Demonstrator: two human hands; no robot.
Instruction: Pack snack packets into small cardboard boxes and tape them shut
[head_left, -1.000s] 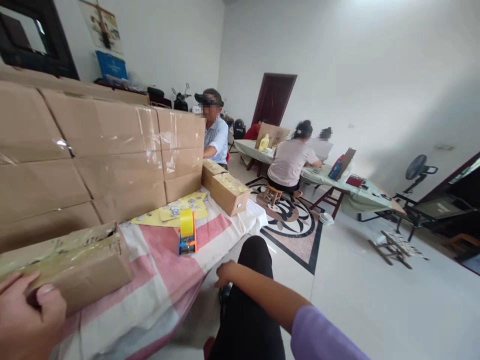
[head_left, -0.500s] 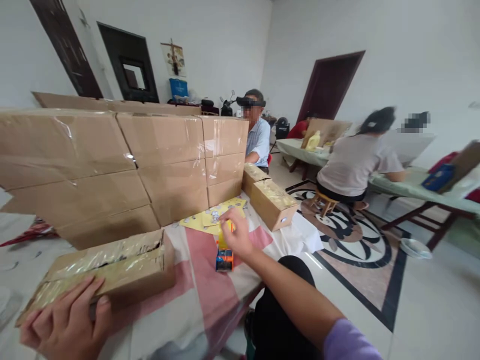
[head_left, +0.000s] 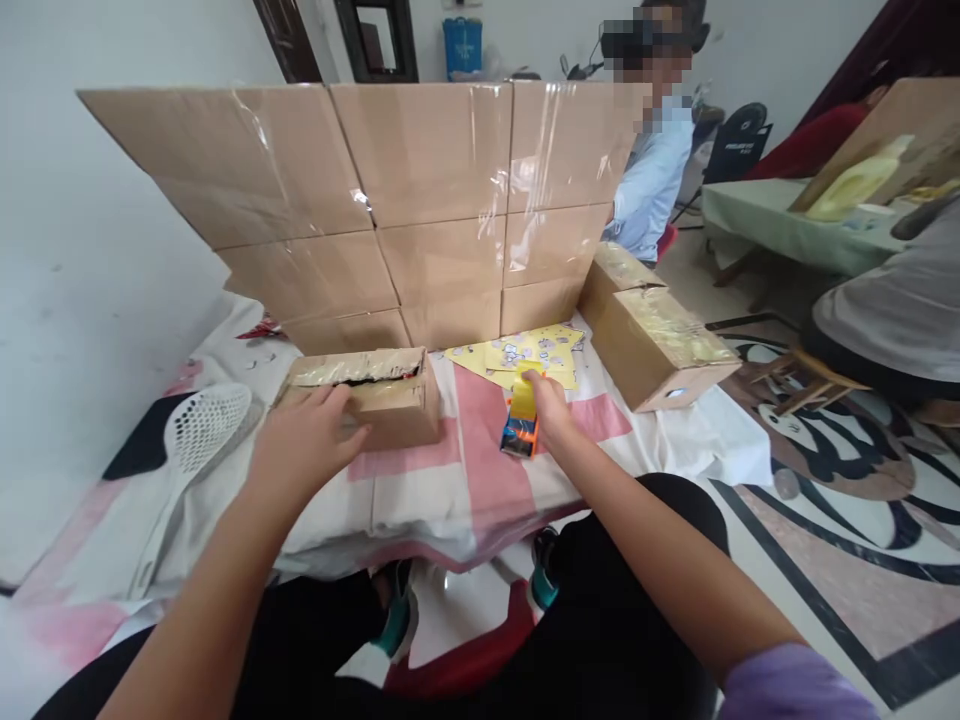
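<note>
My left hand (head_left: 311,430) lies over the left end of a long cardboard box (head_left: 397,415), fingers stretched on its top and thumb apart in front. Clear, yellowish tape covers the box's top, where a dark gap shows. At the table's middle, my right hand (head_left: 550,402) is closed round what looks like a tape dispenser (head_left: 517,436), blue and orange with a yellow roll. Its far side is hidden by my fingers. Just behind lies a yellow patterned paper (head_left: 551,347).
A tall folded cardboard screen (head_left: 442,180) stands along the back. Two taped boxes (head_left: 652,350) sit at the right edge. A white perforated scoop (head_left: 206,430) lies at left on the checked cloth (head_left: 420,500). A person (head_left: 652,180) sits behind the screen.
The view has swung left and down, so the scene sits further right. My left hand stays at the box's left end. The right hand still has the dispenser at nearly the same table spot.
</note>
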